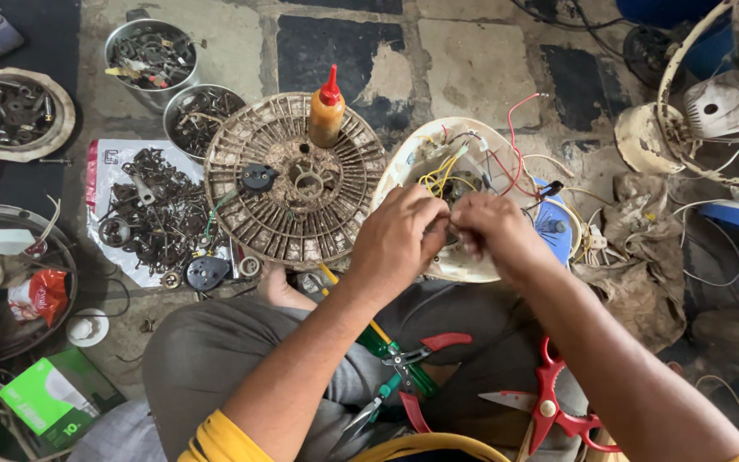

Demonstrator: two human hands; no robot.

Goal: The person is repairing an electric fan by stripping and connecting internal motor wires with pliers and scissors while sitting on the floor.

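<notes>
Cream round plastic fan base housing (438, 171), opened, with yellow, red and white wires (472, 167) showing inside: rests on the person's lap edge, over the stone floor (472, 60). Left hand (399, 235), grip pinched shut on something small at the housing's near rim; what it holds is hidden by the fingers. Right hand (493, 231), grip likewise pinched at the same spot, fingertips meeting those of the left.

Just left of the housing: dirty round ribbed plastic grille disc (292, 180), carrying an orange squeeze bottle with red nozzle (327, 111), upright.

On the lap: pliers with red and green handles (404, 364); red-handled scissors (549, 402).

Farther left: white sheet heaped with rusty metal parts (151, 210); two steel bowls of hardware (151, 56).

Far right: white fan motor in a wire guard (712, 107).
</notes>
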